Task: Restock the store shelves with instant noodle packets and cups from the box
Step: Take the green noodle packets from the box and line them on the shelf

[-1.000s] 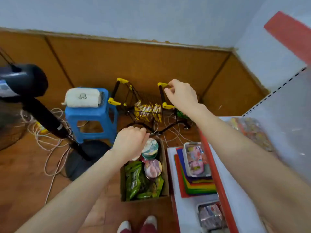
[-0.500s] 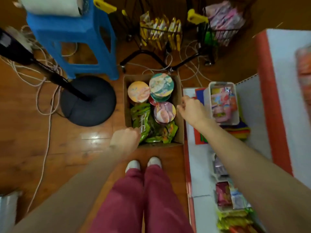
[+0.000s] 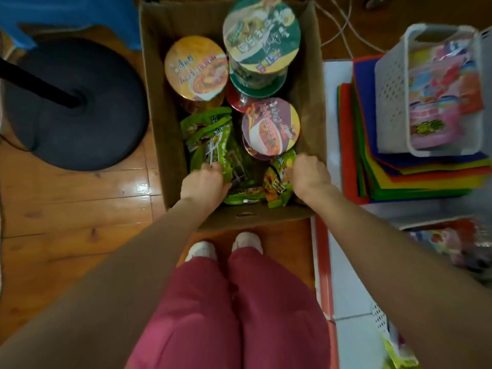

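Observation:
An open cardboard box [image 3: 170, 145] sits on the wood floor in front of my feet. Its far half holds an orange-lidded noodle cup [image 3: 196, 68], a green-lidded cup [image 3: 261, 35] stacked high and a purple-lidded cup [image 3: 270, 126]. Green noodle packets [image 3: 210, 134] fill the near half. My left hand [image 3: 203, 182] grips the near end of a green packet at the left. My right hand [image 3: 308, 174] pinches another green packet [image 3: 278, 179] by the right wall. My fingertips are hidden among the packets.
A black round fan base [image 3: 77, 121] lies left of the box, with a blue stool [image 3: 66, 14] behind it. To the right, a white shelf with a red edge [image 3: 323, 262] carries stacked coloured mats [image 3: 378, 179] and a white basket [image 3: 394, 97] of snacks.
The view has dropped from the wall to straight down over the box. Both hands have come down from the rack and box edge into the near half and taken hold of green packets.

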Demonstrator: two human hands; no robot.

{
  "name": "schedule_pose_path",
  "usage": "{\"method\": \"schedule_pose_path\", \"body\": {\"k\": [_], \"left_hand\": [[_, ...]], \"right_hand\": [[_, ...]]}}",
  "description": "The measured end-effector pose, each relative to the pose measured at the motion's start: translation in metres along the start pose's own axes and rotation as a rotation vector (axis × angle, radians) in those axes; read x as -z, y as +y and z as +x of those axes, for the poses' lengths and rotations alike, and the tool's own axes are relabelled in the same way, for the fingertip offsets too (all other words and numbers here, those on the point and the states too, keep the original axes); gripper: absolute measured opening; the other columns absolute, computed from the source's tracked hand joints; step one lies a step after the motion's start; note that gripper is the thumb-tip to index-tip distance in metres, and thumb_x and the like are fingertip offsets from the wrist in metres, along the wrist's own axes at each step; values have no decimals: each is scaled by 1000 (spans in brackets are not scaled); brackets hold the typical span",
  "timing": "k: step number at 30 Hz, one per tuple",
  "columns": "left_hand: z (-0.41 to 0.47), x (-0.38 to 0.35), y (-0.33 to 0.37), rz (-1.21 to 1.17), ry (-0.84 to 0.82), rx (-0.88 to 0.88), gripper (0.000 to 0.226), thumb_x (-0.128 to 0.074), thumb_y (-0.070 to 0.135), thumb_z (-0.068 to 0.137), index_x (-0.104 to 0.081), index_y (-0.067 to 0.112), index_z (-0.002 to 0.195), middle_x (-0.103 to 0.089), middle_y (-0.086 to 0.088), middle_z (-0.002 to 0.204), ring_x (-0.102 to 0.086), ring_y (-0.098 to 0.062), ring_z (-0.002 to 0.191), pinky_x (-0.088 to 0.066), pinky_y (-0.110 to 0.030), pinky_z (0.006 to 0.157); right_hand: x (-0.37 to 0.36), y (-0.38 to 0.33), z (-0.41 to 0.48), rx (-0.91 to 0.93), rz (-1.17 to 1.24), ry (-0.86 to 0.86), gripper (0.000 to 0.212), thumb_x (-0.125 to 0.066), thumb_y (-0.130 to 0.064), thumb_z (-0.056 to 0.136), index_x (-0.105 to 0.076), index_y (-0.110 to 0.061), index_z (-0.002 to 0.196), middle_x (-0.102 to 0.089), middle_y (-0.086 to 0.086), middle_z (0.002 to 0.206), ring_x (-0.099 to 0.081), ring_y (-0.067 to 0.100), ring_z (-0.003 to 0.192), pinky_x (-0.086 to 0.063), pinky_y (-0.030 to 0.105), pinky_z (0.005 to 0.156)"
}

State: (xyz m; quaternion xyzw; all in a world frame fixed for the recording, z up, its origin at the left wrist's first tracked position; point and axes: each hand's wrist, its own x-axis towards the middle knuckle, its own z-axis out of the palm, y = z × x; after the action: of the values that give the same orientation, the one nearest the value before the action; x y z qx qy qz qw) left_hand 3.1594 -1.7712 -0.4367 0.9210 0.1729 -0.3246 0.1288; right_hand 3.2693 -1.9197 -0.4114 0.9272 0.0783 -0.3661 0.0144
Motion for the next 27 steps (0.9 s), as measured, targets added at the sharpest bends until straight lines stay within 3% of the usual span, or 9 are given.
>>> {"method": "schedule_pose_path", "body": {"k": [3, 7, 12, 16, 24, 27], "left_hand": [[27, -21, 3, 16, -12, 4, 57, -48, 45, 91, -35, 3, 128, -48, -17, 123, -55, -35, 106, -48, -38, 72], [48, -32, 4, 66, -10, -21, 55, -51, 41, 91, -36, 2, 126, -48, -18, 122, -57, -36, 104, -45, -37, 66], [42, -28, 2, 157, -12, -60, 29, -42, 6, 95, -37, -1, 123, -51, -20, 120, -60, -37, 100, -45, -36, 64], [25, -10, -2, 146, -4, -56, 32, -42, -11, 87, -39, -2, 118, -54, -21, 115, -60, -37, 100, -47, -34, 70], [-32, 55, -2, 105, 71, -57, 33, -40, -13, 87, -38, -1, 117, -57, -21, 109, -62, -39, 96, -45, -35, 66], [-65, 90, 4, 88, 175, -64, 33, -48, -15, 80, -44, -3, 111, -62, -20, 98, -66, -38, 84, -41, -33, 55]], "right_hand": [[-20, 5, 18, -13, -28, 4, 20, -50, -13, 94, -59, 1, 105, -63, 20, 110, -61, 36, 100, -41, 30, 67], [-35, 7, 33, -37, -17, 42, 27, -52, -12, 93, -50, 5, 114, -60, 22, 115, -58, 38, 106, -45, 35, 73], [-37, 10, 32, -68, 37, 64, 28, -44, -3, 94, -38, 4, 120, -57, 27, 117, -55, 43, 108, -46, 40, 80], [-24, 10, 18, -54, 80, 49, 24, -37, 3, 93, -42, 5, 116, -56, 28, 117, -55, 44, 108, -45, 41, 81], [25, 0, -29, -38, 152, 73, 24, -49, -4, 90, -49, 4, 113, -58, 26, 116, -55, 42, 108, -46, 40, 83], [51, -4, -57, 9, 130, 91, 22, -46, -3, 91, -49, 2, 113, -60, 24, 114, -57, 41, 106, -46, 40, 82]]}}
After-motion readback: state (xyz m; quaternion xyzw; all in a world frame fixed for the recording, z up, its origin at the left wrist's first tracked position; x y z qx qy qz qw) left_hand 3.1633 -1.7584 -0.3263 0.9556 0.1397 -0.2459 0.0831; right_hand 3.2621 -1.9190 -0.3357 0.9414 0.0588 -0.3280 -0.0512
